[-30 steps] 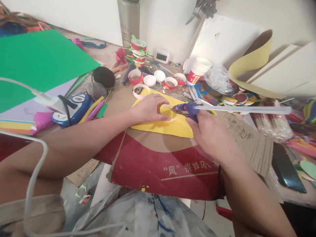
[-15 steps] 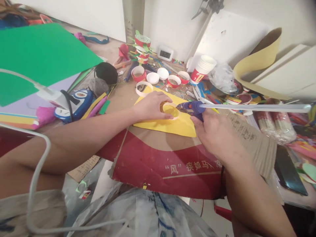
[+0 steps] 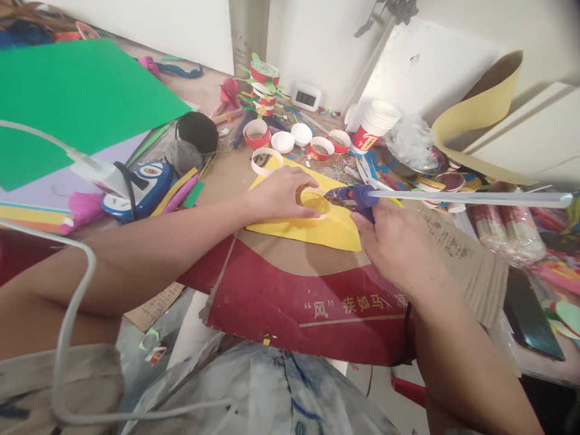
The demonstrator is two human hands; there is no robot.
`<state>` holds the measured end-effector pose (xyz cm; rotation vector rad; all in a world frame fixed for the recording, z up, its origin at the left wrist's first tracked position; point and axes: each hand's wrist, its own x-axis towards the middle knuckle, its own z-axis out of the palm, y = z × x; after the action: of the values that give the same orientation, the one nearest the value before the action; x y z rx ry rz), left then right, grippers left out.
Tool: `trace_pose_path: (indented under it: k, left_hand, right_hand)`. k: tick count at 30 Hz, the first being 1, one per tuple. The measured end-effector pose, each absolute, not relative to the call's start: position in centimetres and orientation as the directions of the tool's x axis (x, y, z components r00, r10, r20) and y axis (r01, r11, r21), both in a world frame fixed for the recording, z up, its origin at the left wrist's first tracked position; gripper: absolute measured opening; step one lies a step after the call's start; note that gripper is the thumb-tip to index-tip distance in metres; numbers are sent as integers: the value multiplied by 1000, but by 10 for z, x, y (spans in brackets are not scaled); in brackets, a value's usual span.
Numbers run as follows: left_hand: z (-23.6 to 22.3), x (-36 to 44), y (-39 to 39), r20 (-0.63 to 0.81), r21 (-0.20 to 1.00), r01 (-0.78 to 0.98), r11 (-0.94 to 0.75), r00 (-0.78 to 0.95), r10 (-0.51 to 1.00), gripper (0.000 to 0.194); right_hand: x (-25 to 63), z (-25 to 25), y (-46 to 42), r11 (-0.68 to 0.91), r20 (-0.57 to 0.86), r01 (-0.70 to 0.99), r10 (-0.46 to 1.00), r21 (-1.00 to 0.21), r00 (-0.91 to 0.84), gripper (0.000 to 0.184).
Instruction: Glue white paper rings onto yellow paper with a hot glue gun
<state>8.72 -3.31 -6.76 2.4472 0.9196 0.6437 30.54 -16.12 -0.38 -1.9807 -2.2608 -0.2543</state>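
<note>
A hot glue gun with a long clear glue stick out of its back is gripped in my right hand. Its nozzle meets the right side of a paper ring that stands on a yellow paper sheet. My left hand curls round the ring's left side, thumb in front and fingers behind, holding it on the sheet. Another pale ring sits at the sheet's back left corner. The ring's left edge is partly hidden by my left hand.
A red cardboard piece lies under the sheet. Behind are red cup rings, stacked paper cups, scissors and a small clock. Green paper lies left, a phone right. A white cable crosses my left arm.
The whole view has shifted very slightly. Both hands, the ring and the glue gun keep nearly the same places relative to one another.
</note>
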Motion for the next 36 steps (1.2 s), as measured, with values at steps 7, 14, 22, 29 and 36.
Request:
trace_pose_path:
  k: [7, 14, 22, 29, 36]
  left_hand:
    - [-65, 88, -34, 253, 548, 493, -676, 673, 695, 59]
    - [-66, 88, -33, 257, 551, 486, -678, 674, 693, 60]
    - [-65, 89, -34, 262, 566, 473, -675, 673, 692, 54]
    - [-69, 88, -33, 280, 548, 483, -683, 664, 693, 57]
    - [-68, 88, -33, 283, 537, 490, -687, 663, 693, 55]
  right_hand:
    - [304, -8, -158, 99, 198, 994, 974, 36, -105, 34]
    - [307, -6, -161, 117, 227, 992, 966, 51, -125, 37]
    - [306, -10, -156, 124, 215, 992, 969, 18, -124, 40]
    - [312, -7, -158, 128, 212, 989, 971, -74, -110, 41]
    - [307, -9, -156, 137, 180, 982, 977, -132, -112, 40]
